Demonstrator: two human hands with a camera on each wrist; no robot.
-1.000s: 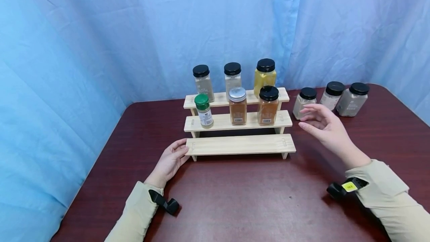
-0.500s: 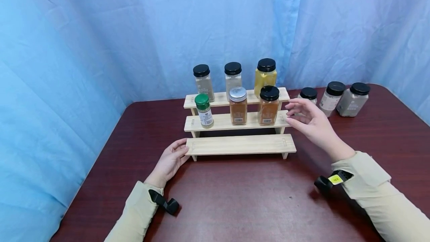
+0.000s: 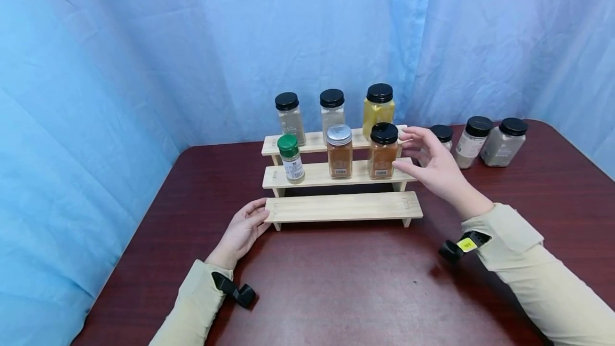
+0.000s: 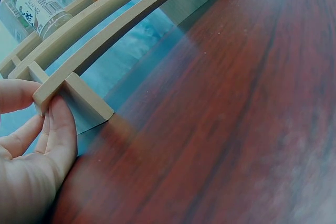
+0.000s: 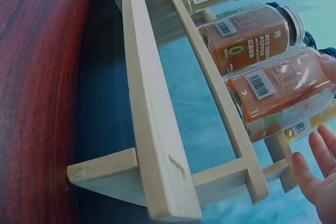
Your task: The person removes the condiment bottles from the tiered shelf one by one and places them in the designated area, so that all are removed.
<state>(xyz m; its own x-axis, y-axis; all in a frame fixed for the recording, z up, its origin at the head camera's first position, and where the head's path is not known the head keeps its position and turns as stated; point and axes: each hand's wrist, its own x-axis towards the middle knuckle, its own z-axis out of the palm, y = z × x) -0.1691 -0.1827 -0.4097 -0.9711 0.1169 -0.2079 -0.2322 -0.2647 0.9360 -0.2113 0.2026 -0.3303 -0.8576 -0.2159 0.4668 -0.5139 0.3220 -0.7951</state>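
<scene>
A three-step wooden spice rack (image 3: 343, 207) stands on the table. My left hand (image 3: 240, 233) pinches the left end of its lowest step, thumb and fingers at the board's corner in the left wrist view. My right hand (image 3: 436, 168) is beside the black-lidded jar of orange spice (image 3: 383, 160) on the middle step. Its thumb is at the jar's right side, and whether it touches cannot be told; the other fingers (image 5: 315, 153) are spread apart from the jar. A silver-lidded jar labelled red sweet pepper (image 5: 247, 40) and a green-capped bottle (image 3: 293, 167) share that step.
On the top step are two black-lidded jars of greyish contents (image 3: 291, 124) and a yellow one (image 3: 378, 116). Several black-lidded jars (image 3: 503, 146) stand on the dark red table (image 3: 336, 282) to the right, one partly behind my right hand. Blue curtains (image 3: 307, 31) hang behind.
My right hand has moved left from near the jars on the table to the right side of the orange spice jar. The left hand keeps its hold on the rack.
</scene>
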